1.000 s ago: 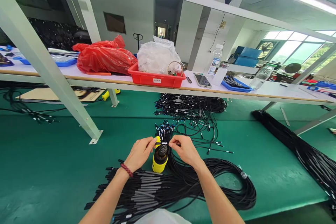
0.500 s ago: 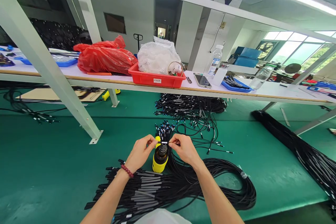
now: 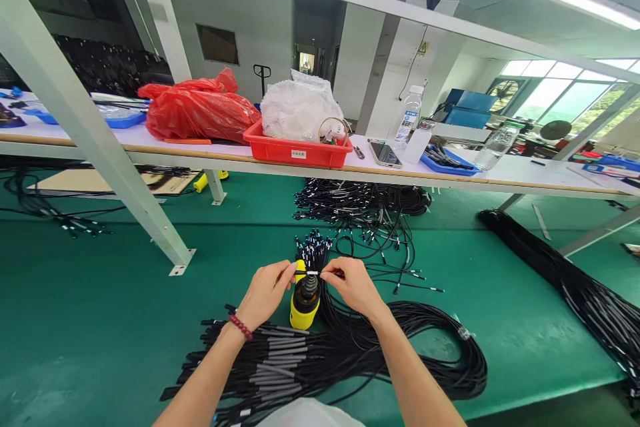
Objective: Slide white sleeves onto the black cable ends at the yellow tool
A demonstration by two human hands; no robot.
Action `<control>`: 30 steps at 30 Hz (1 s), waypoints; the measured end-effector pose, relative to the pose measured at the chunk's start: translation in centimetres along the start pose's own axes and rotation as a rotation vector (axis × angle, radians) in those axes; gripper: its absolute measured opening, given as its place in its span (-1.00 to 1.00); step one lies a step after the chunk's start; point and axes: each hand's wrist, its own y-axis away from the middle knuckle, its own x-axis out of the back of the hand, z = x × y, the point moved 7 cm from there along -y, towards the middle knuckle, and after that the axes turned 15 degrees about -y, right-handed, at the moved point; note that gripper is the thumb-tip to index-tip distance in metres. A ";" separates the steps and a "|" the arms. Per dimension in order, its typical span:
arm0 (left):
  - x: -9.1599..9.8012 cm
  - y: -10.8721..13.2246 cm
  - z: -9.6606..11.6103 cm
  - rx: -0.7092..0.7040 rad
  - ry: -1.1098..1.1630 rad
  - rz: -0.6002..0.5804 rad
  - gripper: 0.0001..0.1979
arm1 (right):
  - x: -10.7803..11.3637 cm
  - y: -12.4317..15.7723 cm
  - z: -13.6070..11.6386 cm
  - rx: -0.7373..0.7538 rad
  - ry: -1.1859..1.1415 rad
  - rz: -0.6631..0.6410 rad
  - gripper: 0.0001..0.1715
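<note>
Between my two hands a black cable with a white sleeve [image 3: 313, 273] is stretched level, just above the dark nozzle of a yellow and black heat gun [image 3: 304, 310] that stands nozzle up. My left hand [image 3: 267, 287] pinches the cable's left end, a red bead bracelet on that wrist. On the other side my right hand [image 3: 349, 280] pinches the cable right of the sleeve. Behind the nozzle lies a cluster of cable ends [image 3: 315, 243] with white marks and blue tips. A big bundle of black cables [image 3: 340, 353] with grey sleeves lies under my forearms.
A shelf [image 3: 220, 155] crosses over the green bench [image 3: 100, 293], bearing a red tray [image 3: 300, 152], a red bag [image 3: 200, 107], a phone [image 3: 385, 153] and bottles. Its slanted white post [image 3: 125, 147] stands at left. More black cables [image 3: 555, 273] lie at right and under the shelf.
Hardly anything differs: my left hand's fingers have shifted slightly on the cable. The sleeve stays above the nozzle and both hands keep their pinch.
</note>
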 end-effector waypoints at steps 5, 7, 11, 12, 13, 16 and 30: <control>-0.2 0.0 -0.1 0.001 0.005 -0.004 -0.55 | -0.1 -0.1 0.3 -0.005 -0.018 0.000 -0.85; -0.2 0.0 -0.1 0.003 0.011 0.000 -0.58 | -0.1 -0.1 0.4 -0.009 -0.025 0.007 -0.86; -0.2 0.0 -0.2 -0.001 0.028 0.016 -0.70 | -0.2 -0.2 0.7 -0.014 -0.032 0.025 -0.89; -0.2 0.0 -0.2 -0.003 0.032 0.020 -0.73 | -0.2 -0.2 0.8 -0.015 -0.031 0.030 -0.89; -0.2 0.0 -0.2 -0.005 0.034 0.022 -0.75 | -0.2 -0.2 0.8 -0.017 -0.029 0.034 -0.89; -0.3 0.0 -0.2 -0.014 0.039 0.020 -0.78 | 0.0 -0.1 0.8 -0.019 -0.022 0.038 -0.89; -0.2 0.2 -0.2 -0.022 0.041 0.021 -0.72 | -0.3 0.1 0.7 0.022 -0.032 0.037 -0.89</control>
